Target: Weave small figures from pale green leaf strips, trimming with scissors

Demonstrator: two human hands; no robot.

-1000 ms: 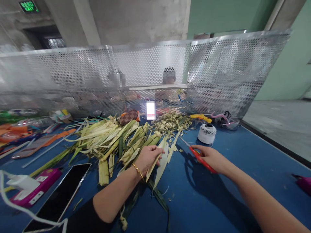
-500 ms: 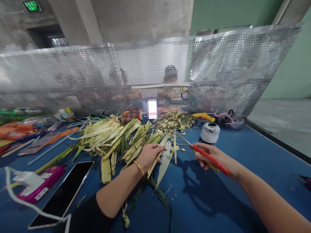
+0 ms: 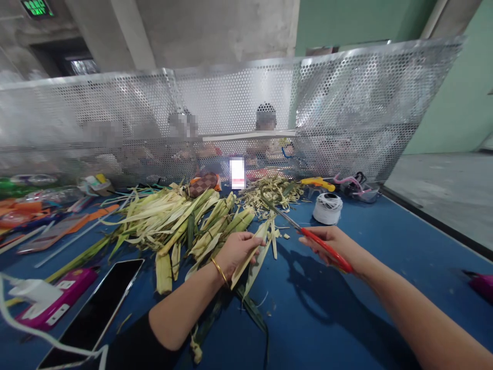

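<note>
My left hand point(image 3: 241, 253), with a gold bangle at its wrist, pinches pale corn husk strips point(image 3: 252, 267) that hang down over the table. In my right hand point(image 3: 327, 244) is a pair of scissors point(image 3: 321, 241) with red handles, its fingers wrapped round them. The metal blades point up and left, just beyond the upper end of the held husks. A large heap of green and yellow corn husks point(image 3: 154, 216) lies left of my left hand. Behind the blades is a pile of small husk scraps point(image 3: 275, 190).
A white thread spool point(image 3: 327, 209) and a yellow glue gun point(image 3: 318, 183) stand beyond my right hand. At the left lie a phone point(image 3: 100, 303) and a purple power strip point(image 3: 57, 298) with a white cable. A perforated metal screen point(image 3: 231, 92) crosses the back; people sit behind it.
The view has shifted slightly to the right. The scissor blades now sit a little closer to the upper end of the husks. Both hands keep their hold.
</note>
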